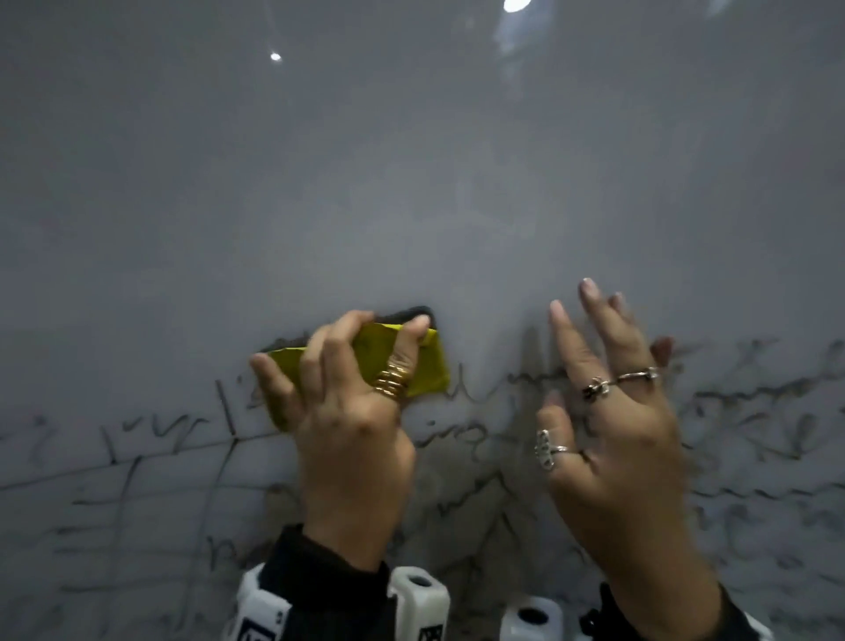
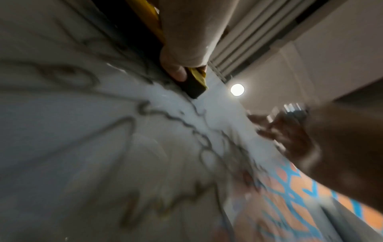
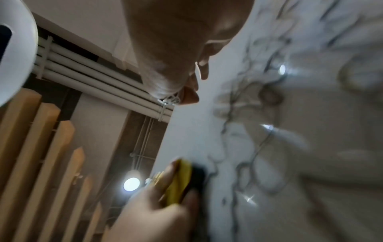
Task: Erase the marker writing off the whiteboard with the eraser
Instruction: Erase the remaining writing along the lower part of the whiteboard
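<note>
So the eraser is a yellow block with a dark felt face, and it's pressed flat against the whiteboard, right at the upper edge of the scribbled area. The left hand grips it: fingers curl over the yellow back, the thumb hooks round its left end, and the index finger with a stacked gold ring lies across the top. In the left wrist view you can see a fingertip pinching the black felt edge right where it meets the board.

The marker writing is dark, smeary and pretty much unreadable. It fills the lower part of the board on both sides of the hands, with some ruled lines on the left. Above the eraser the board looks wiped, just greyish with a couple of light reflections.

The right hand is held up just right of the eraser, holding nothing, fingers spread and mostly straight, with silver rings on several of them. Can't tell if the fingertips actually touch the board, it's all a bit blurred.

At the bottom edge are black sleeves and the white wrist cameras. The wrist views also show ceiling lights, white pipes and wooden slats off past the board.
</note>
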{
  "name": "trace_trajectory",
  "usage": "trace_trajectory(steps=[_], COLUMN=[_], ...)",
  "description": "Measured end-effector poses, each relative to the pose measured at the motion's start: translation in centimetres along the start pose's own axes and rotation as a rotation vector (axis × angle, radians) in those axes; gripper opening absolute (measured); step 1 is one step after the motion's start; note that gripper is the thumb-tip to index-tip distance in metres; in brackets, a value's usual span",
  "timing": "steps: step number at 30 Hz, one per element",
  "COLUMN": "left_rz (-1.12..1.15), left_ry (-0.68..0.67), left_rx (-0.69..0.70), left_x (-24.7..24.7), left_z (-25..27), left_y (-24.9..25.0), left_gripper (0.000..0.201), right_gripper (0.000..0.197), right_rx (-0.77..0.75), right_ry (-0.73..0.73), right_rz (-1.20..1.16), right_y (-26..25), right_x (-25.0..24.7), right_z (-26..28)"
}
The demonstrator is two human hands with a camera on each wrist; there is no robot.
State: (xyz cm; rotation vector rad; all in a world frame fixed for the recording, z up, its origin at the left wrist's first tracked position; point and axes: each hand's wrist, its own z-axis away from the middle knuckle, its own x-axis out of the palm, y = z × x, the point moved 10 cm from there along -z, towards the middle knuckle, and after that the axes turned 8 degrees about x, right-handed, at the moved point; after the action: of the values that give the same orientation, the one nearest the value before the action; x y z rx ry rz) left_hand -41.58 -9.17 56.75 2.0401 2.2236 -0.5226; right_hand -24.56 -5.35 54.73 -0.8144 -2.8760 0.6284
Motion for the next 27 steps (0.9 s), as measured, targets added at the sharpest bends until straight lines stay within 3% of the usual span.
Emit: trace_trajectory(steps=[2, 4, 6, 8, 10, 13, 17, 19, 21, 25, 27], left_rz=[0.004, -0.036, -0.069, -0.090, -0.099, -0.092, -0.079, -0.066, -0.087, -0.077, -0.099], left_ry=[-0.015, -0.012, 0.012, 0.049, 0.071, 0.110, 0.103, 0.099, 0.076, 0.083, 0.085], left_rx=[0.118, 0.106, -0.073, -0.262, -0.363, -0.401, -0.174, -0.134, -0.189, -0.427, -0.419], left_x=[0.4, 0.2, -0.8, -2.2, -2.6, -2.5, -1.3, -1.3, -1.8, -3.4, -3.3], left_z=[0.3, 1.2, 2.7, 4.3, 5.1, 4.9, 3.1, 2.8, 3.3, 4.7, 3.9], left_y=[1.7, -0.6, -5.9, -11.1, -13.6, -12.2, -5.5, -4.9, -7.3, -13.8, -13.3], left_gripper=[0.085, 0.085, 0.086, 0.074, 0.066, 0.070, 0.077, 0.081, 0.083, 0.073, 0.076], right_gripper=[0.057, 0.054, 0.052, 0.051, 0.050, 0.051, 0.054, 0.054, 0.055, 0.055, 0.056], right_rx=[-0.025, -0.023, -0.028, -0.022, -0.006, 0.000, -0.072, -0.073, -0.067, -0.050, -0.033], right_ry=[-0.056, -0.060, -0.041, -0.027, -0.018, -0.035, -0.106, -0.114, -0.104, -0.096, -0.093], right_rz=[-0.004, 0.034, 0.069, 0.080, 0.084, 0.045, -0.036, -0.035, -0.020, -0.008, 0.017], right_y=[-1.2, -1.2, -0.9, -0.9, -1.1, -1.7, -4.0, -4.5, -4.5, -4.5, -4.7], right_x=[1.9, 2.8, 3.0, 3.1, 3.4, 4.1, 5.5, 6.0, 6.2, 6.4, 6.7], right_z=[0.2, 0.3, 0.5, 0.6, 0.6, 0.9, 1.4, 1.6, 1.7, 1.8, 1.8])
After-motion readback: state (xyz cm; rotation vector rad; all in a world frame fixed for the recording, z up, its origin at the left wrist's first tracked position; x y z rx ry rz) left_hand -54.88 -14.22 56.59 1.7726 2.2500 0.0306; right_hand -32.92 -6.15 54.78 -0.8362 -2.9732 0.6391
